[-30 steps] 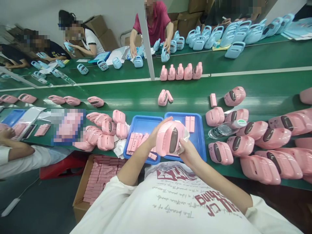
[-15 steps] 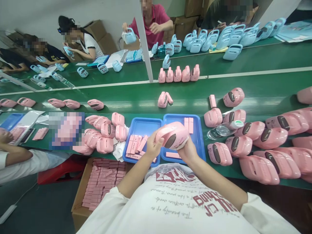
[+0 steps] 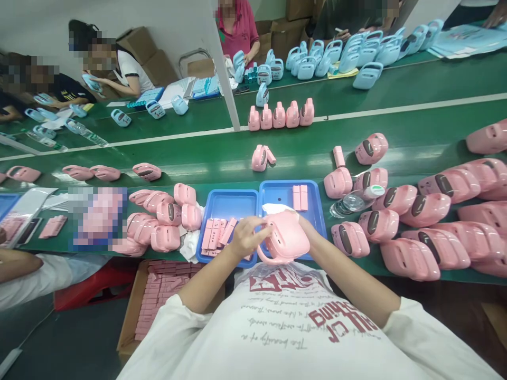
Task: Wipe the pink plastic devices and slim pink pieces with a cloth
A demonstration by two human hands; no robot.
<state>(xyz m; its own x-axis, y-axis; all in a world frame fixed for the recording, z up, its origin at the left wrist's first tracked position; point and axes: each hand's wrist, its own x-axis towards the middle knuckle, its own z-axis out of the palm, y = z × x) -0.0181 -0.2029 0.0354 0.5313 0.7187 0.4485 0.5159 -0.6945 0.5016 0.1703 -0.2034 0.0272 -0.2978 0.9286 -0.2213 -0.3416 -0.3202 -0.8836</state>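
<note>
Head view first: what is nearest?

The white shirt point(image 3: 277, 327) of the person at work. Small script on it reads "The beauty of a"; the larger maroon letters are creased and only partly legible.

And just past it?

A pink device point(image 3: 292, 240), held up between the two hands over the near edge of the right blue tray point(image 3: 279, 189). Its handle loop point(image 3: 266, 259) lies on the left, towards the body, so the line from loop to shell runs mostly crosswise.

Which hand is closer?

Both are at it. The right hand point(image 3: 310, 230) has hold of the far right side, fingers hidden, a white cloth point(image 3: 275, 209) showing beyond. The left hand point(image 3: 244, 238) is at the loop end, thumb and forefinger bent close together; whether they pinch it cannot be told.

Any writing on the device?

None legible; a small dark slot shows on the upturned side.

Farther off?

The left blue tray point(image 3: 232, 202) holds pink sticks point(image 3: 214, 233), their marks too small to read. To the right lies a clear bottle point(image 3: 352, 205), no brand readable. Beyond, five pink devices point(image 3: 279, 117) stand in a row on the green bench point(image 3: 202, 150), then pale blue devices point(image 3: 306, 68).
</note>
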